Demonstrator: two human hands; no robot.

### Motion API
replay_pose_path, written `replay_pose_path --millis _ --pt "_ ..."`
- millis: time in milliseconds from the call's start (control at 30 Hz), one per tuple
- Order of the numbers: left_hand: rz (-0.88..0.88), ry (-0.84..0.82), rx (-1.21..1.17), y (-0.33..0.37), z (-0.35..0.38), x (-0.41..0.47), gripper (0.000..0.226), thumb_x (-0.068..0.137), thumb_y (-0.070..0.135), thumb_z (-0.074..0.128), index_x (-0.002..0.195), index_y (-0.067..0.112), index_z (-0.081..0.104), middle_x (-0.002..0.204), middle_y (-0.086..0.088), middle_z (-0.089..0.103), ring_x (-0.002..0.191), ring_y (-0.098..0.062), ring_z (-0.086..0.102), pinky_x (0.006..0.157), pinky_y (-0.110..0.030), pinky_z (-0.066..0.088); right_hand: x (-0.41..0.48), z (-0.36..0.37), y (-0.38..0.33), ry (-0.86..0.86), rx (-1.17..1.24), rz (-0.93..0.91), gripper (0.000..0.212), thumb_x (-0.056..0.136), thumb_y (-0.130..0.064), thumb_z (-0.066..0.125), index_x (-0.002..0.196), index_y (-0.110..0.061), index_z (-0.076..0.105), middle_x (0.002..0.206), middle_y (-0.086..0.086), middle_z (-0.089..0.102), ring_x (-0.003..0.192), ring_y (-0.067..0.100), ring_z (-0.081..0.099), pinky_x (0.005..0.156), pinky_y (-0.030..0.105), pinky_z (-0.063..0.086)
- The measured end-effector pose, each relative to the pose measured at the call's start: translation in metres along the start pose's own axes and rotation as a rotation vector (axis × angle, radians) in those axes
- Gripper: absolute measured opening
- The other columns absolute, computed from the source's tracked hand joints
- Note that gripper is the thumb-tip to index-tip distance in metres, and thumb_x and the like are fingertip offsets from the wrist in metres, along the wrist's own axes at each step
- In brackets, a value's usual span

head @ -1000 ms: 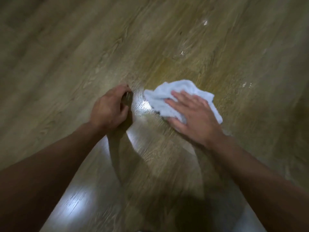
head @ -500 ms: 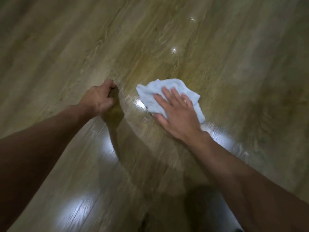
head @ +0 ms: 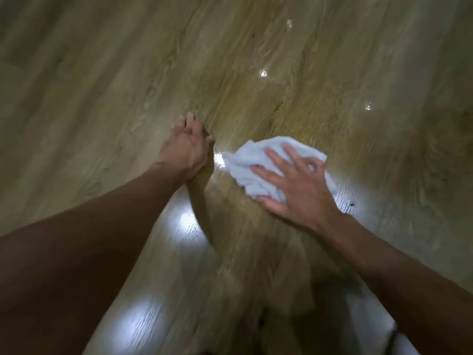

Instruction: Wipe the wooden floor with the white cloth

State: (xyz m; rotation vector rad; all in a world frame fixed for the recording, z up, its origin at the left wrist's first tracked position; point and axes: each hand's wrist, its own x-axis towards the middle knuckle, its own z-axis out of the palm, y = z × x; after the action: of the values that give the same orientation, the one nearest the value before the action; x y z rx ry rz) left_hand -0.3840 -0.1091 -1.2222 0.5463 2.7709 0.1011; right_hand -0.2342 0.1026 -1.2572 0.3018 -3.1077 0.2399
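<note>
Near edge, 6 o'clock: two bare forearms come in, with white glare patches (head: 189,221) on the tan wood-grain plank floor (head: 102,98) between them. A dark strap-like object (head: 393,339) sits at the 5 o'clock corner, too blurred to name.

Mid-frame: the left hand (head: 186,149) is planted on the floor with fingers straight and close together, holding nothing, and looks like a brace. Just at its 3 o'clock lies the crumpled white terry cloth (head: 253,157), flat on the floor. The right hand (head: 294,183) presses down on the cloth with fingers (head: 275,156) splayed apart, palm on top, not pinching. A small dark speck (head: 352,204) lies at 4 o'clock of the cloth, near it.

Far: three bright specks (head: 263,73) lie from 12 to 2 o'clock, well apart from the cloth. Cannot tell if they are droplets or reflections.

Progress: judged mid-wipe. Cloth is down and loaded, but only one patch is covered. The sheen around it does not show which boards are done. The far floor and the speck likely remain. Nothing blocks the stroke except the left hand at 9 o'clock of the cloth.
</note>
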Motion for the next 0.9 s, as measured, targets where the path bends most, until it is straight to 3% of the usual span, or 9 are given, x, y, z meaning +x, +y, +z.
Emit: replay_pose_path --millis 133,200,300,367,433,533,667,767,900 --pt "-0.041 0.07 0.001 0.009 0.013 0.003 0.058 0.101 0.036 0.03 0.137 -0.009 0.031 0.149 -0.03 0.027 0.14 -0.044 0.021 0.115 -0.052 0.017 0.056 0.009 -0.01 -0.024 0.016 0.206 0.063 0.091 -0.063 0.025 0.146 -0.034 0.034 0.157 0.002 0.028 0.144 0.03 0.023 0.112 0.053 0.015" --pt "-0.058 0.101 -0.003 0.008 0.016 0.004 0.056 0.102 0.034 0.028 0.137 -0.01 0.031 0.147 -0.031 0.029 0.138 -0.044 0.025 0.113 -0.053 0.019 0.074 0.02 -0.042 0.053 0.051 0.256 0.062 0.094 -0.054 0.026 0.147 -0.024 0.037 0.155 0.008 0.031 0.143 0.035 0.025 0.116 0.05 0.017" --pt "-0.097 0.094 -0.094 0.001 0.008 0.001 0.052 0.102 0.033 0.031 0.141 -0.003 0.029 0.146 -0.026 0.033 0.131 -0.046 0.034 0.105 -0.054 0.028 0.049 0.025 -0.084 0.058 0.077 0.083 0.056 0.098 -0.048 0.034 0.146 -0.02 0.039 0.154 0.007 0.033 0.144 0.032 0.026 0.117 0.045 0.02" --pt "-0.111 0.049 -0.121 -0.001 0.002 -0.004 0.054 0.102 0.033 0.032 0.146 0.003 0.023 0.153 -0.02 0.025 0.137 -0.042 0.027 0.109 -0.053 0.024 0.01 0.019 -0.087 0.0 0.083 -0.057 0.054 0.099 -0.05 0.035 0.146 -0.025 0.04 0.155 0.003 0.032 0.144 0.027 0.025 0.118 0.042 0.019" --pt "-0.083 0.034 -0.108 0.001 -0.001 -0.007 0.057 0.102 0.035 0.032 0.147 0.002 0.019 0.156 -0.018 0.019 0.141 -0.039 0.02 0.113 -0.05 0.019 -0.021 0.011 -0.073 -0.021 0.072 -0.082 0.053 0.098 -0.053 0.036 0.144 -0.028 0.042 0.154 0.001 0.034 0.143 0.024 0.029 0.116 0.042 0.023" --pt "-0.019 0.032 -0.062 -0.003 0.002 -0.008 0.062 0.101 0.04 0.031 0.147 0.002 0.018 0.158 -0.016 0.013 0.144 -0.036 0.012 0.117 -0.045 0.012 -0.028 0.007 -0.05 -0.019 0.062 0.155 0.056 0.098 -0.055 0.032 0.146 -0.028 0.038 0.155 0.0 0.032 0.143 0.023 0.028 0.113 0.046 0.026" --pt "0.017 0.061 -0.096 -0.013 0.009 -0.004 0.051 0.101 0.035 0.032 0.142 0.004 0.031 0.156 -0.016 0.018 0.144 -0.034 0.015 0.118 -0.045 0.013 0.033 0.012 -0.072 0.013 0.09 0.432 0.063 0.095 -0.052 0.015 0.151 -0.024 0.025 0.16 0.005 0.019 0.147 0.03 0.014 0.118 0.045 0.01" --pt "-0.015 0.122 -0.2 -0.012 0.008 -0.006 0.039 0.101 0.024 0.034 0.135 0.005 0.042 0.153 -0.015 0.028 0.141 -0.032 0.024 0.114 -0.046 0.019 0.062 0.021 -0.1 0.0 0.109 0.275 0.063 0.095 -0.049 0.02 0.15 -0.02 0.028 0.158 0.008 0.023 0.146 0.033 0.016 0.118 0.048 0.012" --pt "-0.068 0.145 -0.246 -0.01 0.004 -0.011 0.045 0.095 0.007 0.039 0.14 0.01 0.039 0.152 -0.012 0.031 0.139 -0.035 0.029 0.111 -0.046 0.023 0.008 0.019 -0.096 0.009 0.093 -0.032 0.054 0.097 -0.05 0.037 0.145 -0.025 0.041 0.154 0.001 0.034 0.144 0.024 0.027 0.117 0.043 0.02"
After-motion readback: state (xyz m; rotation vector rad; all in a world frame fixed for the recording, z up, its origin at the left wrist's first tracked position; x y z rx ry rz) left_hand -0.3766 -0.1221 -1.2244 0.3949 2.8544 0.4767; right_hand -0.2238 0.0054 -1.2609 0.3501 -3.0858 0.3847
